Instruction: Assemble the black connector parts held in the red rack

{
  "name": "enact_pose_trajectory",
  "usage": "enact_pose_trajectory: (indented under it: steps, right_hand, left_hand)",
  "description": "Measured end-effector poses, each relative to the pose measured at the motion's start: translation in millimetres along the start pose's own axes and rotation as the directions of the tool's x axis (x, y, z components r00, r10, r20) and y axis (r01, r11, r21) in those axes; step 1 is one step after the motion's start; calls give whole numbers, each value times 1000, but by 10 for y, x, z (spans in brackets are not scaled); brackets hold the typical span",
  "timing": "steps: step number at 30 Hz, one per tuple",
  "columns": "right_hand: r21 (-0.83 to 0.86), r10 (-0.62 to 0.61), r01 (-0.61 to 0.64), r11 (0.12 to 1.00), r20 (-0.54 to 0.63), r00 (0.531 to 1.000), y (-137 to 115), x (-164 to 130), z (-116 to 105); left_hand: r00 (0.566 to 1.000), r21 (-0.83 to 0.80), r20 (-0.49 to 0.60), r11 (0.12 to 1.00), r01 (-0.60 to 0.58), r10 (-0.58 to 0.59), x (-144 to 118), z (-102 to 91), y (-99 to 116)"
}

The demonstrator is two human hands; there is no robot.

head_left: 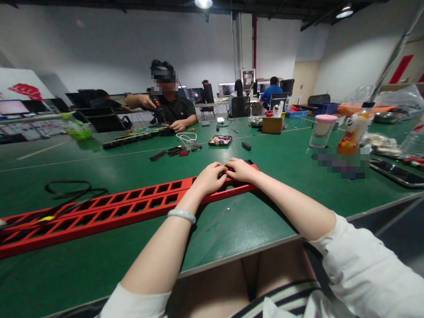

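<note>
A: Quick pass. Left hand (210, 176) and right hand (239, 169) both down on the near end of the long red slotted rail (132, 204), knuckles almost meeting.

B: Fingers?

A: Curled on both hands. Between the fingertips sits a small black part (226, 173), right on the rail's end. Looks pinched from both sides, but it's mostly hidden, so I'd log the left as closed around it and the right the same, low confidence on the exact grip.

B: Where does the rail run from there?

A: Away from the left hand's fingers, out across the green table (251, 221) to the far side of the left wrist. White bangle (181, 215) on that wrist. A black cable (71, 190) loops beyond the rail, well apart from the hands.

B: Step?

A: My read: seating or pressing that black part into the end slot. Both hands are over one spot, so it's a fitting move, not a carry.

B: Next move needs?

A: Judgement only: even downward pressure from both thumbs, part kept square to the slot, rail kept from sliding on the table.

B: Other stuff?

A: Beyond the fingertips: loose black parts (167, 153), a white cord (186, 138), a small tray (220, 140). Off past the right hand, a pink-lidded jar (320, 131). A person (167, 106) across the table is at work on their own pieces.
</note>
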State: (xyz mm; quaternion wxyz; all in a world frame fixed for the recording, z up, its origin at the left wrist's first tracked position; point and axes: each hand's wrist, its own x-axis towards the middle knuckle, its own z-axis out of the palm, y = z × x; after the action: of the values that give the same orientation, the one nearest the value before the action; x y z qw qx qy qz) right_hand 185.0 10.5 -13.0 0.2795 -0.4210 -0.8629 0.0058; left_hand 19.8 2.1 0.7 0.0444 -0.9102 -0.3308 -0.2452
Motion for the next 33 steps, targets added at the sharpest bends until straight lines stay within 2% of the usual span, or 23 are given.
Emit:
enact_pose_trajectory:
  steps: [8,33]
  right_hand:
    - [1,23,-23,1000,21,1000,21,-3,13]
    - [-3,-16,16,1000,7,1000,26,-4,8]
  left_hand:
    - [1000,4,11,1000,1,-1,7,6,-14]
    - [1000,-1,10,1000,-1,1,8,7,-8]
